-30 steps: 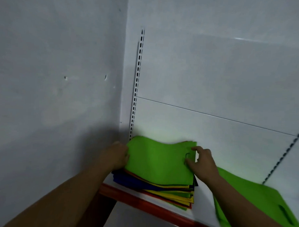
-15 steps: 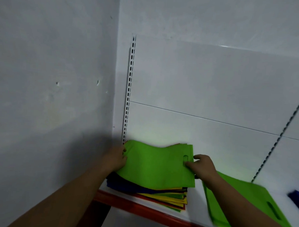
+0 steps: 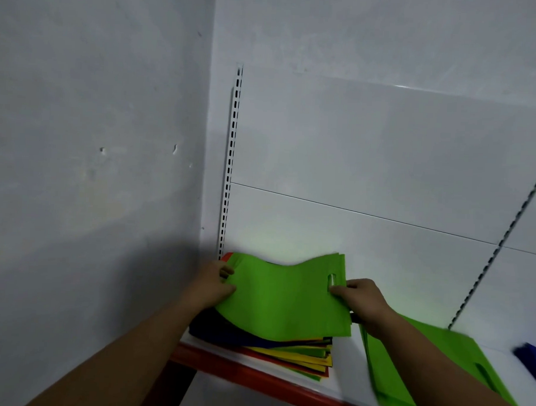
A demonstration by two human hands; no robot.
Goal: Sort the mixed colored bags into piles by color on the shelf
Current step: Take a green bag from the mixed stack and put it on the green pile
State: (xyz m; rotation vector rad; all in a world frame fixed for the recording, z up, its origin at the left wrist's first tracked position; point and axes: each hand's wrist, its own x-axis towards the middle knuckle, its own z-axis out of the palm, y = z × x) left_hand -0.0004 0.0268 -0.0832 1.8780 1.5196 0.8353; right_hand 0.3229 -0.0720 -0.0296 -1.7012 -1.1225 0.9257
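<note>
I held one flat lime-green fabric bag with a cut-out handle slot [image 3: 284, 298] by its two short ends, just above the mixed stack of coloured bags [image 3: 288, 352] at the left end of the white shelf with the red front lip [image 3: 253, 378]. My left hand [image 3: 214, 285] was curled round the bag's left edge. My right hand [image 3: 362, 300] pinched the right end just beside the slot. Neither hand was free.

The bag's long axis ran left to right, roughly along the shelf. Its handle end pointed right, toward the pile of green bags [image 3: 438, 357] that lay further along, just beside the stack. The bag lay nearly flat but sagged in the middle of its far edge, and its near edge overhung the stack a little.

I judged the sort to be early. The green pile was only a few layers thin. A dark blue piece [image 3: 530, 358] showed at the right edge of the view, perhaps the start of a blue pile, though too little of it showed to be sure. Blue, yellow, red, orange and green layers remained unsorted in the stack below. I saw no yellow or red pile. This green bag had not yet been laid on its pile.
</note>
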